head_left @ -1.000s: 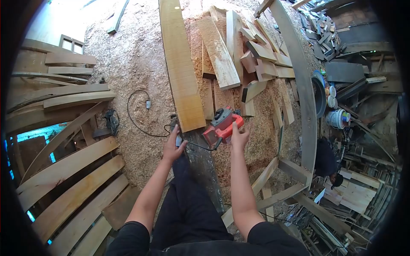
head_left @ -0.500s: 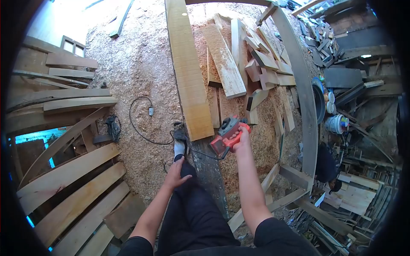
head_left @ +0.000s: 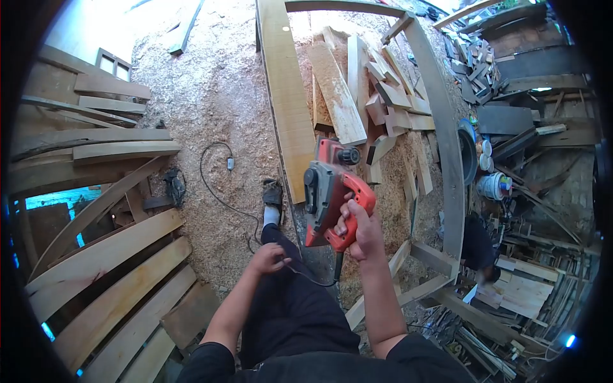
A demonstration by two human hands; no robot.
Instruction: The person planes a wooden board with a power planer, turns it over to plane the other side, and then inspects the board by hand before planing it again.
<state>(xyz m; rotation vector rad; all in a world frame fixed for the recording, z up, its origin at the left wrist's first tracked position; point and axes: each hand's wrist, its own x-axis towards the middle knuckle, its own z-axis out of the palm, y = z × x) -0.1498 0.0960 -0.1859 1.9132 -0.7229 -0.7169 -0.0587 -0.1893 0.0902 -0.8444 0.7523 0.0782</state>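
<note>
My right hand (head_left: 357,230) is wrapped around the handle of a red and grey electric planer (head_left: 329,185), raised above the end of a long wooden plank (head_left: 284,96). The planer is tipped on its side, and its black power cord (head_left: 313,279) hangs from the rear of the handle toward my left hand. Over my leg, my left hand (head_left: 269,258) has curled fingers, with the cord appearing to run through them. The plank lies lengthwise in front of me, next to my shoe.
Cut wooden blocks (head_left: 338,96) lie heaped right of the plank. A wooden frame (head_left: 444,140) stands beyond them. Curved boards (head_left: 121,255) are stacked at left. Wood shavings (head_left: 211,108) cover the floor. Another person (head_left: 479,246) is at the right, near a white bucket (head_left: 491,185).
My right hand has lifted the planer up and closer to me, turning it. My left hand has drawn back slightly, its fingers going from extended to curled.
</note>
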